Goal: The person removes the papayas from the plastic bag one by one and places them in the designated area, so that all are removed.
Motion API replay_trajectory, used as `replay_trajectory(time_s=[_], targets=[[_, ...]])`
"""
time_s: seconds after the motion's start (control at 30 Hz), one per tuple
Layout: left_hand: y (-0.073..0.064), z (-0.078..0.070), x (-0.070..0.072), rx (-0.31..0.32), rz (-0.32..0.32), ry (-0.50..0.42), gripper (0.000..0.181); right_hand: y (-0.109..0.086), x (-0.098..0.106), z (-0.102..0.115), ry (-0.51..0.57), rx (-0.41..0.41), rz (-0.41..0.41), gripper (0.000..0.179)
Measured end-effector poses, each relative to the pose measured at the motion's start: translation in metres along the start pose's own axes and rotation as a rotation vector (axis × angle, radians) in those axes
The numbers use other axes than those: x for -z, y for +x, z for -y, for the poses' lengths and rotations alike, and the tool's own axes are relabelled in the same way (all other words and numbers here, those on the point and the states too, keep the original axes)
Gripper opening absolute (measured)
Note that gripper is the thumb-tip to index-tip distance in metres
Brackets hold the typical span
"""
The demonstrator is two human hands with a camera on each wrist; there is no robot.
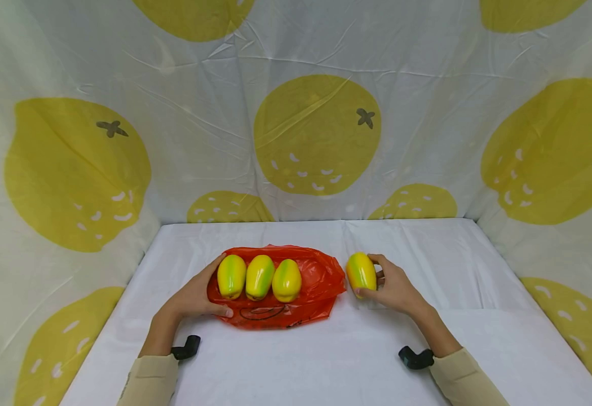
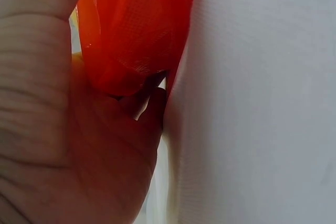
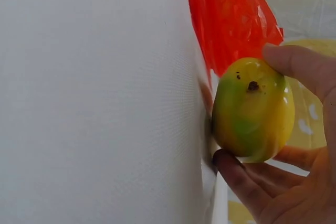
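Observation:
A red plastic bag [image 1: 321, 276] lies spread on the white table, with three yellow-green mangoes [image 1: 259, 277] in a row on it. At its left end my left hand [image 1: 197, 293] grips the bag, thumb at the front and fingers around the far side. In the left wrist view the red plastic [image 2: 136, 30] bulges between thumb and palm, hiding some of the fingers. Just right of the bag, my right hand [image 1: 394, 287] holds another mango [image 1: 361, 273] between thumb and fingers. The right wrist view shows this mango [image 3: 252, 111] with its brown stem spot.
A white cloth [image 1: 286, 366] covers the table. Lemon-printed curtains [image 1: 428, 124] enclose it at the back and both sides. A black wrist piece [image 1: 186, 347] sits at the left wrist and a similar black piece [image 1: 415, 357] at the right.

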State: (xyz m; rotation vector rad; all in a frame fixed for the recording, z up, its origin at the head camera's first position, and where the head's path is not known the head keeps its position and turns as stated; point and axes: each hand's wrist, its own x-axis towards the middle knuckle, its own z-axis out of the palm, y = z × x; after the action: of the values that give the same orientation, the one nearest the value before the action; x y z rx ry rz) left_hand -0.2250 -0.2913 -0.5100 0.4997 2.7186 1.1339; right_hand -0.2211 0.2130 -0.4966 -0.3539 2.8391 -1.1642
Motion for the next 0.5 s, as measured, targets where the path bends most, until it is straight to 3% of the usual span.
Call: replay_trajectory(time_s=[0.5], targets=[[0.001,-0.0008,0.0012,0.012,0.003,0.017,0.136,0.0008,-0.0033,-0.0003,0.0,0.008,0.012,0.102]])
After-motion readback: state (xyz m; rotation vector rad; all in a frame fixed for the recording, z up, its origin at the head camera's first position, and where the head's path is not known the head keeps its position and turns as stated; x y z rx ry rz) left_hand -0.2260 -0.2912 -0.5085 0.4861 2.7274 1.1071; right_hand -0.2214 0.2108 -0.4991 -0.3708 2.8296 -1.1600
